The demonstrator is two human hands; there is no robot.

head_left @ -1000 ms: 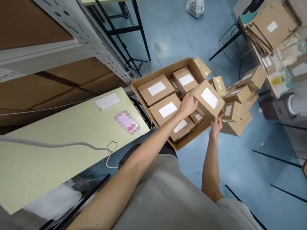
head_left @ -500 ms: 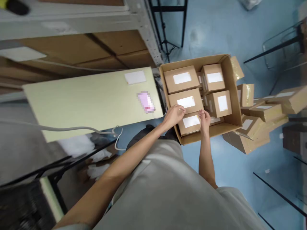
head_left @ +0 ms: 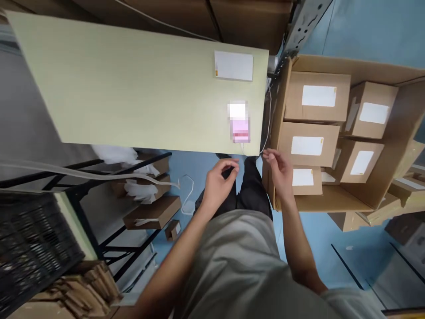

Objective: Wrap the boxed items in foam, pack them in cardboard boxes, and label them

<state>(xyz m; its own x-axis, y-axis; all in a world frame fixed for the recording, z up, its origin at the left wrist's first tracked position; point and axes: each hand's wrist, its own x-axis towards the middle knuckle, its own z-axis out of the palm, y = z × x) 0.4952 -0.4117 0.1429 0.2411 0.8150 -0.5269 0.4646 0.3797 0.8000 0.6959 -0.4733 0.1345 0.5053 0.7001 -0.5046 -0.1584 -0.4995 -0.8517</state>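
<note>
My left hand (head_left: 221, 184) hovers in front of the pale yellow table, with loosely curved fingers and the thumb near them; nothing shows in it. Beside the left wall of a large open carton (head_left: 337, 204) is my right hand (head_left: 280, 173), fingers half bent and holding nothing visible. Several smaller brown boxes with white labels fill part of the carton, among them a front-left box (head_left: 310, 159) and an upper-left box (head_left: 315, 79). On the table's right end lie a white pad of labels (head_left: 233, 65) and a blurred pink-and-white object (head_left: 239, 126) with a white cable.
The yellow table (head_left: 133, 88) spans the upper left. Lower left are a black plastic crate (head_left: 40, 239), flattened cardboard (head_left: 83, 288) and a black frame with boxes (head_left: 156, 212). A metal shelf post (head_left: 305, 29) rises behind the carton. More taped boxes (head_left: 407, 190) stand right of it.
My view has swung left toward the table. Both hands have left the space over the boxes and drawn back toward my body, the left one now before the table edge.
</note>
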